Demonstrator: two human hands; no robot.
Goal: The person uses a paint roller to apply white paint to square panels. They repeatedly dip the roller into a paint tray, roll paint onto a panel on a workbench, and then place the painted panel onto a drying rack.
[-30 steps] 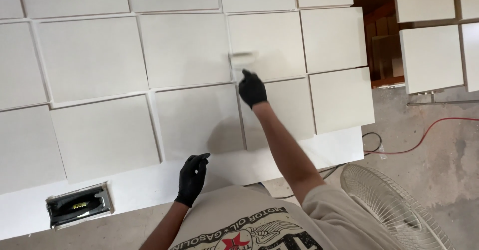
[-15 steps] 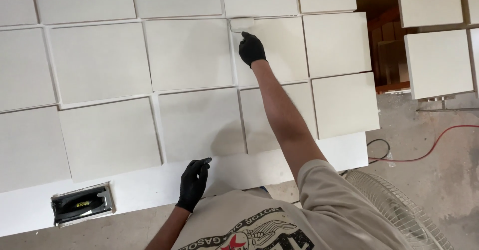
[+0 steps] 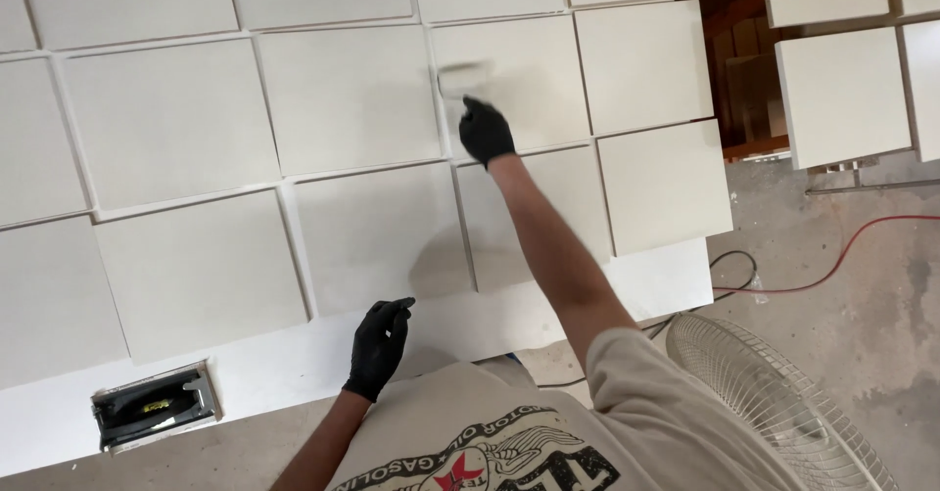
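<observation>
Just beyond the right hand [image 3: 487, 132], its paint roller [image 3: 462, 77] on a white panel [image 3: 509, 80].

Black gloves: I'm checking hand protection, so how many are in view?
2. One is on the right hand, holding a small paint roller against a white panel; the other is on the left hand, at the table edge.

A wire-caged fan [image 3: 774, 393] stands on the concrete floor [image 3: 862, 305]. A red cable [image 3: 832, 261] and a black cable [image 3: 729, 271] run just above the fan. Far to the fan's left lies a black paint tray [image 3: 155, 415].
</observation>
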